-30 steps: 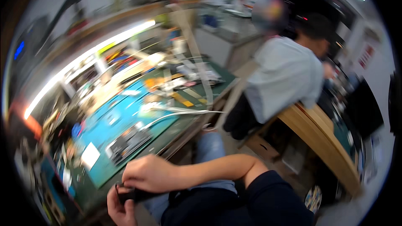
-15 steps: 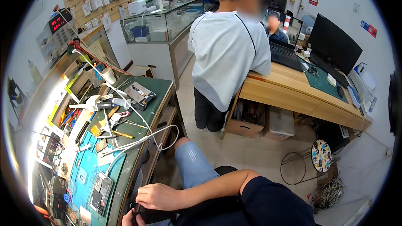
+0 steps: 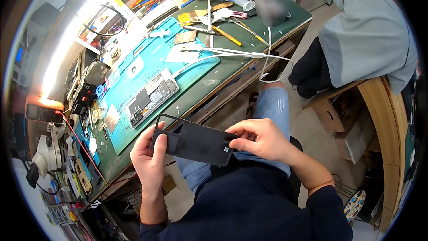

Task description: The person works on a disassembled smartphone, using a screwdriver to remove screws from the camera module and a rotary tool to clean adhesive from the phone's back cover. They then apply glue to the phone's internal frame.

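Over my lap I hold a dark phone back cover (image 3: 200, 142), with a large cut-out at its left end and a small white label near its right end. The fingers and thumb of my left hand (image 3: 150, 154) grip the cut-out end. At the other end, my right hand (image 3: 258, 137) pinches the edge between thumb and fingers. Beyond the cover, an opened phone (image 3: 153, 97) lies on the blue repair mat (image 3: 196, 72), its inner parts showing. A white cable (image 3: 209, 56) runs to the phone's upper end.
Tweezers, brushes and other tools crowd the far part of the green bench (image 3: 214, 87). An orange multimeter (image 3: 43, 108) and a microscope (image 3: 47, 149) stand at the left. A person in a grey top (image 3: 365, 35) is at the right, beside a wooden desk (image 3: 388, 129).
My view has swung down and left, toward the bench and my lap. The back cover, mostly out of view before, now shows fully between both hands.
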### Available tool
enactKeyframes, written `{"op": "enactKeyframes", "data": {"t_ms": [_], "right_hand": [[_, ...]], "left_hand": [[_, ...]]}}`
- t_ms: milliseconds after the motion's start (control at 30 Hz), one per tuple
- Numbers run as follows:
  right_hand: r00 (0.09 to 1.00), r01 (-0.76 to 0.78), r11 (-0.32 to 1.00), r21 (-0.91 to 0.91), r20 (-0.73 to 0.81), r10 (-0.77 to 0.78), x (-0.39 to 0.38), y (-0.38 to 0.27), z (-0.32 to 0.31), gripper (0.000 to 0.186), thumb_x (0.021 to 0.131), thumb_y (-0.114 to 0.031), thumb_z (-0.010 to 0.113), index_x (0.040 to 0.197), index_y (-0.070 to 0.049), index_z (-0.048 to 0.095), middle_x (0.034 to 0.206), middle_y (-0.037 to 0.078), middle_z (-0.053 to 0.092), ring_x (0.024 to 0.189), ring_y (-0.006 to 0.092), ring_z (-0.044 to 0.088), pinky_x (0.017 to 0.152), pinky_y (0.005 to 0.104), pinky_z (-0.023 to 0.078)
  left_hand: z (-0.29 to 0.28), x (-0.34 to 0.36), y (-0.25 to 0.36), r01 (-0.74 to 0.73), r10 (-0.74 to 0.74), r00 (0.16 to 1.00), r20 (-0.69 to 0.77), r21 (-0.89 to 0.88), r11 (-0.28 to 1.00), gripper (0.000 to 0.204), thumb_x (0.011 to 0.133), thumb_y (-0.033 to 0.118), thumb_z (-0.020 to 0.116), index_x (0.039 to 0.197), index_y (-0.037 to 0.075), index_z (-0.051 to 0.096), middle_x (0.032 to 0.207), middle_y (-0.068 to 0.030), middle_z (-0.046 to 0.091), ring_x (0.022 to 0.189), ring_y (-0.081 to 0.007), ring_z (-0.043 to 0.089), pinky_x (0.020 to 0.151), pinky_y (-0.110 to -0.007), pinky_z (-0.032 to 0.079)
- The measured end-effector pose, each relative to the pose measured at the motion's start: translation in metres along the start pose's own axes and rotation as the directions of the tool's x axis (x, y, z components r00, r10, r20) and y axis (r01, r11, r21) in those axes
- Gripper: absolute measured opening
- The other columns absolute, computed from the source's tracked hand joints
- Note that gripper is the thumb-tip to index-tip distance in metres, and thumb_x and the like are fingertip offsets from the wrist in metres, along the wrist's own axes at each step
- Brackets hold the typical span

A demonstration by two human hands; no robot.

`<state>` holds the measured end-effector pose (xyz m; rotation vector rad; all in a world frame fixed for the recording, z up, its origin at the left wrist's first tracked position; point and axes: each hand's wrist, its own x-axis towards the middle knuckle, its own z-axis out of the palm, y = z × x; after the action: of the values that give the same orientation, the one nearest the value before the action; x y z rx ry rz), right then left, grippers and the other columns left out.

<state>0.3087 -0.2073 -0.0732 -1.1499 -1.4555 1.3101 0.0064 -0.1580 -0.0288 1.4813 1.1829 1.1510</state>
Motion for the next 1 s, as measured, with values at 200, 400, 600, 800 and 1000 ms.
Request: {"op": "enactKeyframes", "data": {"t_ms": [200, 400, 600, 800, 1000], "right_hand": [[0.984, -0.041, 0.86, 0.508, -0.129, 0.122, -0.003, 0.003, 0.012, 0.018, 0.109, -0.01, 0.072, 0.119, 0.004, 0.076, 0.097, 0.008, 0.08, 0.086, 0.0152, 0.08, 0.075, 0.0271, 0.065], [0.945, 0.109, 0.922, 0.372, -0.325, 0.019, 0.005, -0.023, 0.027, 0.021, 0.113, -0.005, 0.062, 0.126, 0.008, 0.072, 0.103, 0.014, 0.081, 0.094, 0.0224, 0.083, 0.08, 0.0319, 0.068], [0.936, 0.173, 0.953, 0.249, -0.342, -0.08, 0.009, -0.027, 0.035, 0.023, 0.111, -0.002, 0.063, 0.13, 0.008, 0.071, 0.107, 0.013, 0.081, 0.094, 0.0197, 0.082, 0.082, 0.0301, 0.067], [0.95, 0.147, 0.98, 0.131, -0.294, -0.103, 0.012, -0.025, 0.031, 0.023, 0.108, -0.002, 0.069, 0.129, 0.007, 0.07, 0.106, 0.013, 0.081, 0.09, 0.017, 0.08, 0.079, 0.0293, 0.066], [0.916, 0.206, 0.976, 0.075, -0.365, -0.166, 0.012, -0.018, 0.041, 0.02, 0.105, -0.001, 0.073, 0.124, 0.006, 0.072, 0.101, 0.011, 0.081, 0.087, 0.0157, 0.081, 0.074, 0.0277, 0.064]], "left_hand": [[0.014, 0.004, 0.004, -0.053, 0.08, 0.994, 0.075, -0.309, 0.95, 0.044, 0.113, 0.018, 0.064, 0.148, -0.008, 0.058, 0.128, -0.0202, 0.073, 0.105, -0.0201, 0.077, 0.08, -0.032, 0.068], [0.039, -0.018, 0.0, 0.2, -0.098, 0.914, 0.394, -0.228, 0.953, 0.025, 0.107, -0.001, 0.069, 0.13, -0.007, 0.064, 0.111, -0.0184, 0.079, 0.096, -0.0226, 0.081, 0.076, -0.031, 0.068], [0.054, -0.011, -0.001, 0.274, -0.192, 0.933, 0.305, -0.256, 0.927, 0.008, 0.106, 0.003, 0.074, 0.106, -0.004, 0.069, 0.094, -0.0123, 0.08, 0.078, -0.0155, 0.08, 0.066, -0.027, 0.065], [0.055, -0.009, -0.001, 0.286, -0.219, 0.925, 0.31, -0.19, 0.939, 0.014, 0.11, 0.009, 0.071, 0.105, -0.004, 0.071, 0.09, -0.0109, 0.079, 0.075, -0.0138, 0.078, 0.066, -0.027, 0.065], [0.048, -0.004, -0.009, 0.263, -0.218, 0.921, 0.323, -0.102, 0.959, 0.015, 0.112, 0.008, 0.065, 0.118, -0.005, 0.07, 0.093, -0.0085, 0.078, 0.076, -0.0119, 0.075, 0.067, -0.027, 0.064]]}}
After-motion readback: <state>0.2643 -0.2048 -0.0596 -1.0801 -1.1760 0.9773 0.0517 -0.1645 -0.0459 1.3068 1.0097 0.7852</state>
